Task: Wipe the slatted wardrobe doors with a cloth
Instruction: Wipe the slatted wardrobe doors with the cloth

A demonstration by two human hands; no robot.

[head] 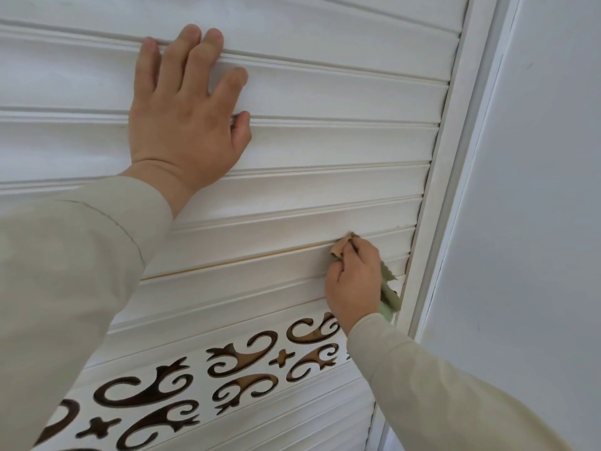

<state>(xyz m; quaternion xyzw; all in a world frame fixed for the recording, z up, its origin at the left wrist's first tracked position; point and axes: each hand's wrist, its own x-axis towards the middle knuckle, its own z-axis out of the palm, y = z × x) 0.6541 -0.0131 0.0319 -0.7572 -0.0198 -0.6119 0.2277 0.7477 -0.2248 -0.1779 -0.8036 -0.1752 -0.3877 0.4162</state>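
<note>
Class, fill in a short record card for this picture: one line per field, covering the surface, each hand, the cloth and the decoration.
Surface: white slatted wardrobe door, slats running across
Left hand: left hand laid flat on the upper slats, fingers spread, holding nothing
Right hand: right hand curled round the cloth, pressing it into a slat groove near the door's right edge
Cloth: cloth, pale green with a tan corner at the fingertips
Decoration: carved scroll panel below the slats
Right of door: white frame, plain wall
</note>
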